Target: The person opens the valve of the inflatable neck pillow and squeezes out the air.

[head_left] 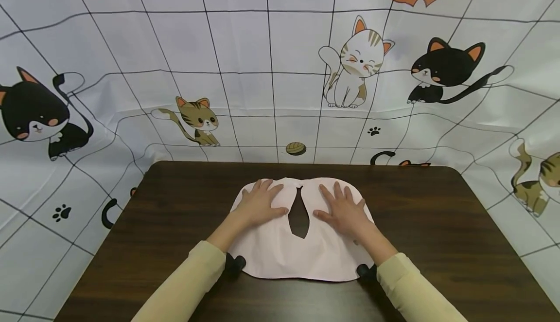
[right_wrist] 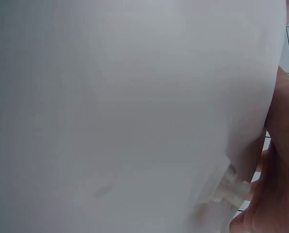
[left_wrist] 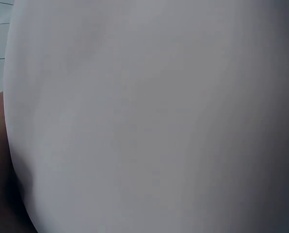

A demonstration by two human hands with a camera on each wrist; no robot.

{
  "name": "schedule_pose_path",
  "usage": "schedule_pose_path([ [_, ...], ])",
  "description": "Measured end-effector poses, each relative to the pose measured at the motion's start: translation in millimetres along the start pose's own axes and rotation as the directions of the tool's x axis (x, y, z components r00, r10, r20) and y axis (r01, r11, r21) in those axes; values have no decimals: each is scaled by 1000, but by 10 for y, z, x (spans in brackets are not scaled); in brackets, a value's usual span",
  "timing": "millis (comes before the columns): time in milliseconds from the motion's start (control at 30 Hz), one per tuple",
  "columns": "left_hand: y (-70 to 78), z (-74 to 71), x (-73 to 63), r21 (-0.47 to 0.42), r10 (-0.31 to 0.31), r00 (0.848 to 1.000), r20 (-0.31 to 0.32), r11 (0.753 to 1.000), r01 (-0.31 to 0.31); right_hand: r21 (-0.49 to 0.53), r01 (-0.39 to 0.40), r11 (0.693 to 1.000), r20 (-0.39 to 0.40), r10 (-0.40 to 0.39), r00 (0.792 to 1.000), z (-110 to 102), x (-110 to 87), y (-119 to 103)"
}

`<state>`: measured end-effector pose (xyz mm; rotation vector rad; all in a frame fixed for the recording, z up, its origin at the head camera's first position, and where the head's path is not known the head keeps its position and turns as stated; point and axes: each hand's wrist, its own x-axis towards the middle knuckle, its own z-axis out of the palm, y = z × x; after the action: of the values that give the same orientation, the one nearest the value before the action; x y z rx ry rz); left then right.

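A pale pink bib-like piece [head_left: 302,259] with rounded corners lies spread flat on the table. A teardrop opening [head_left: 299,217] in its middle narrows to a slit at the far edge. My left hand [head_left: 259,204] rests on its left half, fingers spread and pointing away. On the right half my right hand [head_left: 344,210] lies in the same way, thumb towards the opening. The pale surface [left_wrist: 135,121] fills most of the left wrist view. In the right wrist view, a blurred whitish bit [right_wrist: 232,189] shows on the piece beside the right hand [right_wrist: 280,160].
The dark wooden table [head_left: 175,205] extends around the pink piece on all sides. Behind and beside it hangs a white grid-patterned sheet [head_left: 245,49] printed with cartoon cats and paw prints. Black wrist cameras [head_left: 239,263] sit under both wrists.
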<state>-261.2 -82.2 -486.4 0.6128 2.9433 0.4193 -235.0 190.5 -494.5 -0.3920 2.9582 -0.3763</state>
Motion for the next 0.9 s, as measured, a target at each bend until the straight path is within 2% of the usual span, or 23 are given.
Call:
schedule_pose_path([
  [200,-12,20,4,20,-3,1000,10,1000,3,-42,3,999,20,-2,1000,24,-20,-10],
  [500,-11,74,29,50,23,999,-24,999,-21,-68,20,998,24,-18,1000,-2,-33,5],
  [767,18,65,19,88,28,999,-37,996,-24,-79,26,997,117,-16,993,30,-6,26],
  [900,29,77,36,111,25,999,-30,994,-21,-55,12,998,123,-5,992,54,-1,34],
])
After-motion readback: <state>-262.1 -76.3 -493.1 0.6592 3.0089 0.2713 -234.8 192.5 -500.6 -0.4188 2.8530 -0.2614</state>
